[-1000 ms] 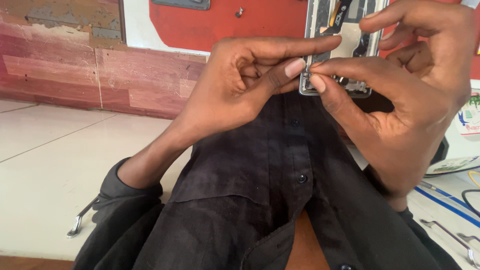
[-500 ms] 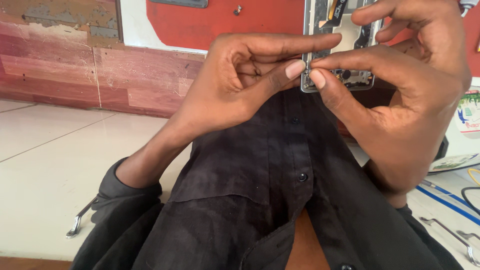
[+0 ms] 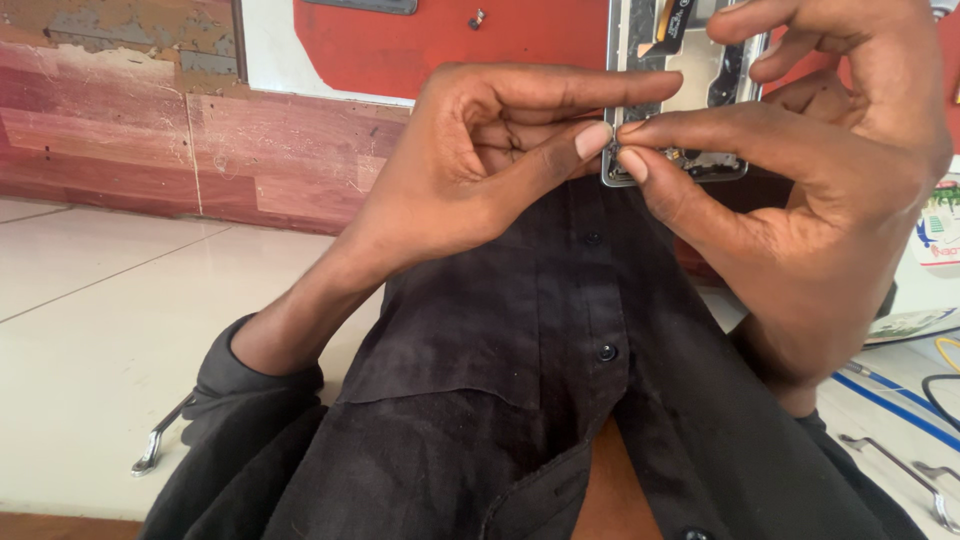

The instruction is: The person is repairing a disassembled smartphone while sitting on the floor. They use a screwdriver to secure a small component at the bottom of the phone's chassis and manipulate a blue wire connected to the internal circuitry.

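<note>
I hold an opened phone [image 3: 690, 75] up in front of my chest, its silver frame and inner parts showing with the back cover off. My right hand [image 3: 830, 180] grips it, with the thumb on the lower left corner and fingers wrapped around the right side. My left hand [image 3: 470, 170] is curled. Its thumb tip presses the same lower left corner and its forefinger lies along the phone's left edge. The two thumb tips touch there. The upper part of the phone runs out of view.
My black buttoned shirt [image 3: 540, 340] fills the lower middle. A red mat [image 3: 450, 40] with a small screw [image 3: 477, 18] lies on the pale bench behind. A metal tool [image 3: 158, 445] lies at the left. Tweezers [image 3: 900, 470] and a blue cable [image 3: 885, 395] lie at the right.
Both hands and the phone have stayed almost in place, rising only slightly. The thumbs remain pinched at the phone's lower left corner.
</note>
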